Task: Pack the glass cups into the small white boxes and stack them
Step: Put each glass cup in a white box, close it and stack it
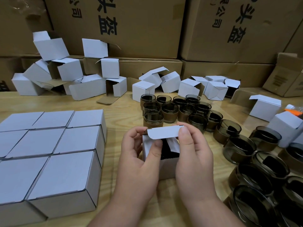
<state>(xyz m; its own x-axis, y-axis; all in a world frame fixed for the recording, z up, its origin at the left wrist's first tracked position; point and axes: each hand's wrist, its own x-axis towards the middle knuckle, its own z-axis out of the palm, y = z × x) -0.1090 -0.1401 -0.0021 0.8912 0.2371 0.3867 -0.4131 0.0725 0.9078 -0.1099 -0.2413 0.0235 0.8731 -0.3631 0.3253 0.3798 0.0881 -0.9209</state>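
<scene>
A small white box (pixel 167 167) stands on the wooden table in front of me, its top still open over a dark glass cup (pixel 168 153) inside. My left hand (pixel 139 159) holds the box's left side, thumb on a side flap. My right hand (pixel 195 154) pinches the lid flap (pixel 164 132) at its right end, bent over the opening. Several smoky glass cups (pixel 173 108) stand behind the box, and more cups (pixel 255 174) spread to the right. A block of closed white boxes (pixel 49 148) sits at the left.
Several empty white boxes (pixel 91 86) with open flaps lie heaped along the back of the table (pixel 118 115). Large brown cartons (pixel 141 27) form a wall behind them. More open white boxes (pixel 264 108) stand at the right, beside an orange and white object (pixel 293 109).
</scene>
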